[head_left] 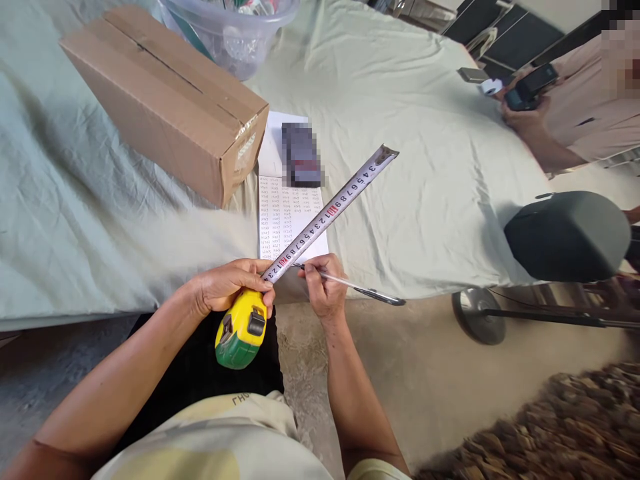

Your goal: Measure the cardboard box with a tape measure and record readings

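Note:
My left hand (239,285) grips a yellow and green tape measure (242,333), its fingers closed near the mouth where the blade comes out. The metal blade (327,217) is drawn out and slants up to the right over a paper sheet (273,223) with rows of handwritten numbers. In my right hand (325,287) is a pen (373,292), pinched just beside the blade with its tip towards the sheet's lower edge. A dark, blurred-out object like a phone (301,153) lies on the paper's upper part.
A closed cardboard box (165,100) stands at left on the cloth-covered table (415,100), a clear plastic tub (240,33) behind it. At right, another person's hands (527,113) hold a black device (530,87). A dark rounded seat (567,233) stands by the table's right side.

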Available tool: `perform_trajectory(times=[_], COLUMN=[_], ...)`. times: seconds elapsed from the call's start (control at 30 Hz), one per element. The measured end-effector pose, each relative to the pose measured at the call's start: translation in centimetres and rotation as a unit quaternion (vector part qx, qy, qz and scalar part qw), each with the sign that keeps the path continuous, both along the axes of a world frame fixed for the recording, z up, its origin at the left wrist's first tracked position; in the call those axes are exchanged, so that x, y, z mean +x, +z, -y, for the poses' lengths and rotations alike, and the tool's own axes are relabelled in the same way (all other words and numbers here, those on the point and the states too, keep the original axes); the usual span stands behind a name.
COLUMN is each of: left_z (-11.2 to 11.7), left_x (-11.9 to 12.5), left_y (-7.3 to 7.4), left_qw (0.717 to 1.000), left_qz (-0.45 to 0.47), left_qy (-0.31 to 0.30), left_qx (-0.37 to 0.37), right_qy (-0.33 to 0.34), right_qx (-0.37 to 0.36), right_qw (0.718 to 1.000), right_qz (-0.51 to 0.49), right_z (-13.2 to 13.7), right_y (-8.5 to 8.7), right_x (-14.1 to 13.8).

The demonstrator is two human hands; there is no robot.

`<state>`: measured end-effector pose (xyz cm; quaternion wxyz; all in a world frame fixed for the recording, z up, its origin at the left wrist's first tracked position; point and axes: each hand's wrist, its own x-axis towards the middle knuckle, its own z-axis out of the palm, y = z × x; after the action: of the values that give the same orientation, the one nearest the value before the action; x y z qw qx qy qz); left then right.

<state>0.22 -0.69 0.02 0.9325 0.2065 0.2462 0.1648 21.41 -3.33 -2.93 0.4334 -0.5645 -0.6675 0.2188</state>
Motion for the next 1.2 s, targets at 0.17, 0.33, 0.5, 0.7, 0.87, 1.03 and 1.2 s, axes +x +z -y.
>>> perform_trajectory(times=[0.17,0.33,0.5,0.7,0.87,1.03,1.2], left_z=[-0.03,0.00,0.02,0.04,0.07,0.06,0.10], left_x=[0.00,0.02,0.00,0.01,0.06,0.01,-0.02], left_y=[-0.05,-0.08,-0.01,0.10,0.10,0.03,-0.01], left_qw=[1.000,1.000,1.000,1.000,1.000,1.000,1.000], left_qz=[0.002,0.003,0.003,0.001,-0.006,-0.003,-0.004], left_qy=[0.000,0.001,0.001,0.002,0.004,0.005,0.004], left_qx=[-0.004,-0.001,0.001,0.002,0.005,0.007,-0.001], right_qy=[-0.010,-0.038,-0.035,-0.034,-0.033,-0.026,-0.018], right_qx=[0.010,0.001,-0.015,-0.010,-0.004,0.001,-0.004], right_qw=[1.000,0.999,0.999,0.999,0.999,1.000,0.998], right_qz=[0.002,-0.023,-0.017,0.011,0.012,0.002,-0.056], right_z=[0.04,0.16,0.12,0.01,0.06,0.09,0.10], right_y=[-0.34,-0.97,-0.71,-0.21,-0.23,-0.26,-0.58], right_x=[0.01,0.19,0.08,-0.21,-0.18,-0.10,-0.03])
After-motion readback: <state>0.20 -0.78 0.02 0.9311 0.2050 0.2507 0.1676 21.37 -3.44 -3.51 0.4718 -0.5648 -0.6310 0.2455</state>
